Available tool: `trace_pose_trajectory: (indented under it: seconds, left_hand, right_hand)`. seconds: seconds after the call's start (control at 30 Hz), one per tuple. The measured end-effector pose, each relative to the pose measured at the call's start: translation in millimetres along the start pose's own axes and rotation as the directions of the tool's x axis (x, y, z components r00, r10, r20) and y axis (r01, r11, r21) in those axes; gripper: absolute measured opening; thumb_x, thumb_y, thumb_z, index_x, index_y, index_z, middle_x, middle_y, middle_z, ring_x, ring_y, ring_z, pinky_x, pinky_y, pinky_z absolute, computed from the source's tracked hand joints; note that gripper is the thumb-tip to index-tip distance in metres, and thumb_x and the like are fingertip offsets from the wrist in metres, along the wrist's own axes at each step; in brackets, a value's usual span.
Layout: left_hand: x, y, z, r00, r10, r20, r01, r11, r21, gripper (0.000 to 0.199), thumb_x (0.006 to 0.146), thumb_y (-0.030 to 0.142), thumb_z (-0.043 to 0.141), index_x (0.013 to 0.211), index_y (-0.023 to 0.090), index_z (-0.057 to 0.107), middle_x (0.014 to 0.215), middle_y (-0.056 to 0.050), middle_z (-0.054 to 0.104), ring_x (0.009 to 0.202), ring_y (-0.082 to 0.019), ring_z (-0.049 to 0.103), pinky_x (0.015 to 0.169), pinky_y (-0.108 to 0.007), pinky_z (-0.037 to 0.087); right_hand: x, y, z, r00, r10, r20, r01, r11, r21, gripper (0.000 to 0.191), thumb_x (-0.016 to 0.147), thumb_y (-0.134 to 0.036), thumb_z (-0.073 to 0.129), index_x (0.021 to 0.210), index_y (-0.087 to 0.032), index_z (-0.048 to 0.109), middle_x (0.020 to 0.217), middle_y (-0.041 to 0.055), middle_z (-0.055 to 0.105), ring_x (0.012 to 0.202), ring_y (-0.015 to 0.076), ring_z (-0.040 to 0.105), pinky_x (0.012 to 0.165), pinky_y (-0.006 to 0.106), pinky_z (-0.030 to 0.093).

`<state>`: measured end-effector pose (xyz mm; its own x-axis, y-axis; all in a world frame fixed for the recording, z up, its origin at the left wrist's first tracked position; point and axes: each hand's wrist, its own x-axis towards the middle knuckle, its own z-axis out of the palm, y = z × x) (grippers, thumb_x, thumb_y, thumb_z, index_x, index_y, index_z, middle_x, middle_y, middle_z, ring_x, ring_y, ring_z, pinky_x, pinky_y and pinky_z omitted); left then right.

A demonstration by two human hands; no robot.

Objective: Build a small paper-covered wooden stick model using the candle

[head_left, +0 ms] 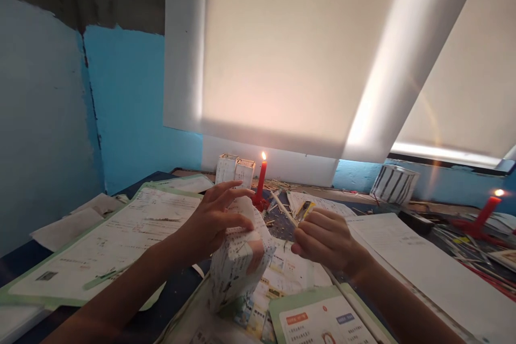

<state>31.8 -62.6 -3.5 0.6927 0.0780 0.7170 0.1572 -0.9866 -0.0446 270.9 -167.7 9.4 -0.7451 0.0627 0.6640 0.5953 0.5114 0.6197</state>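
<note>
A box-shaped paper form [241, 266] covered in printed sheet stands slightly tilted in front of me. My left hand [226, 212] grips its upper part, fingers lying over the top. In my right hand [326, 239], fingers curled, is a thin pale stick [285, 208] whose far end points up and left toward a candle. That red candle [262, 176] burns upright in a red holder [260, 203], just beyond the paper form. A yellow and black object [305, 210] shows right behind my right fingers; whether I touch it I cannot tell.
Two small paper boxes [236, 170] stand behind my left hand. Printed sheets [133, 226] cover the left side, and a large white sheet [435, 274] lies at right. A striped paper form [394, 184] and another lit candle [487, 210] stand farther right, near scattered sticks [463, 250].
</note>
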Motion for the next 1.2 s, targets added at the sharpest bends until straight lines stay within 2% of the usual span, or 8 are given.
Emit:
trace_pose_trajectory:
  seconds: [0.3, 0.53, 0.67, 0.8, 0.87, 0.93, 1.1, 1.2]
  left_hand:
    - [8, 5, -7.5, 0.991, 0.069, 0.111, -0.085, 0.986, 0.142, 0.040, 0.076, -0.004, 0.048, 0.087, 0.029, 0.067, 0.130, 0.001, 0.055, 0.132, -0.024, 0.035, 0.113, -0.047, 0.012]
    - [8, 4, -6.5, 0.993, 0.071, 0.090, -0.080, 0.991, 0.105, 0.040, 0.077, -0.003, 0.046, 0.089, 0.029, 0.067, 0.123, -0.001, 0.060, 0.126, -0.023, 0.042, 0.110, -0.046, 0.021]
    - [2, 0, 0.7, 0.980, -0.177, -0.085, 0.169, 0.981, -0.098, 0.040, 0.083, 0.008, 0.040, 0.112, 0.025, 0.062, 0.122, -0.008, 0.059, 0.118, -0.023, 0.050, 0.100, -0.038, 0.038]
    - [-2, -1, 12.8, 0.817, -0.575, -0.033, 0.503, 0.740, -0.447, 0.028, 0.086, 0.029, 0.043, 0.107, 0.021, 0.059, 0.115, -0.010, 0.062, 0.109, -0.025, 0.057, 0.089, -0.035, 0.046]
    - [-2, 1, 19.2, 0.709, -0.703, 0.046, 0.583, 0.549, -0.598, 0.030, 0.084, 0.039, 0.046, 0.104, 0.020, 0.056, 0.106, -0.009, 0.066, 0.099, -0.025, 0.062, 0.081, -0.034, 0.048]
    - [-3, 3, 23.9, 0.646, -0.756, 0.106, 0.605, 0.422, -0.675, 0.037, 0.080, 0.046, 0.051, 0.107, 0.019, 0.051, 0.099, -0.007, 0.067, 0.089, -0.024, 0.063, 0.074, -0.033, 0.048]
    - [-5, 17, 25.2, 0.729, -0.664, 0.166, 0.609, 0.519, -0.600, 0.032, 0.081, 0.041, 0.050, 0.104, 0.020, 0.055, 0.085, -0.002, 0.065, 0.081, -0.022, 0.060, 0.067, -0.029, 0.043]
    - [-6, 23, 25.9, 0.731, -0.669, 0.133, 0.600, 0.538, -0.593, 0.032, 0.084, 0.039, 0.042, 0.107, 0.020, 0.053, 0.076, 0.000, 0.061, 0.079, -0.021, 0.058, 0.065, -0.028, 0.042]
  right_hand:
    - [-2, 7, 4, 1.000, 0.022, -0.005, -0.022, 0.997, -0.079, 0.032, 0.096, -0.024, 0.041, 0.066, -0.018, 0.050, 0.049, -0.0026, 0.048, 0.050, 0.0113, 0.035, 0.049, 0.027, 0.027]
    - [-3, 9, 4, 0.998, 0.057, 0.029, -0.055, 0.996, -0.077, 0.030, 0.095, -0.021, 0.042, 0.067, -0.017, 0.051, 0.051, -0.0016, 0.051, 0.051, 0.0115, 0.039, 0.049, 0.027, 0.029]
    - [-13, 24, 11, 0.987, 0.157, -0.044, -0.160, 0.985, -0.067, 0.024, 0.091, -0.015, 0.046, 0.068, -0.018, 0.051, 0.054, -0.0016, 0.052, 0.051, 0.0109, 0.041, 0.050, 0.025, 0.031]
    - [-24, 63, 32, 0.950, 0.303, -0.078, -0.309, 0.948, -0.079, 0.025, 0.090, -0.014, 0.046, 0.066, -0.019, 0.048, 0.054, -0.0032, 0.047, 0.051, 0.0100, 0.041, 0.051, 0.023, 0.031]
    - [-26, 87, 45, 0.905, 0.422, -0.053, -0.424, 0.905, -0.046, 0.029, 0.091, -0.020, 0.045, 0.062, -0.020, 0.045, 0.054, -0.0034, 0.044, 0.052, 0.0102, 0.042, 0.053, 0.024, 0.030]
    - [-24, 112, 59, 0.783, 0.619, -0.059, -0.619, 0.785, 0.022, 0.034, 0.089, -0.031, 0.046, 0.057, -0.021, 0.038, 0.052, -0.0040, 0.040, 0.051, 0.0106, 0.040, 0.054, 0.025, 0.029]
    - [-19, 157, 103, 0.566, 0.798, -0.208, -0.805, 0.589, 0.069, 0.035, 0.093, -0.038, 0.031, 0.061, -0.024, 0.030, 0.052, -0.0046, 0.034, 0.050, 0.0116, 0.034, 0.053, 0.028, 0.026]
    - [-20, 164, 131, 0.424, 0.870, -0.252, -0.878, 0.464, 0.121, 0.035, 0.094, -0.036, 0.026, 0.062, -0.024, 0.031, 0.052, -0.0046, 0.035, 0.050, 0.0118, 0.035, 0.053, 0.028, 0.025]
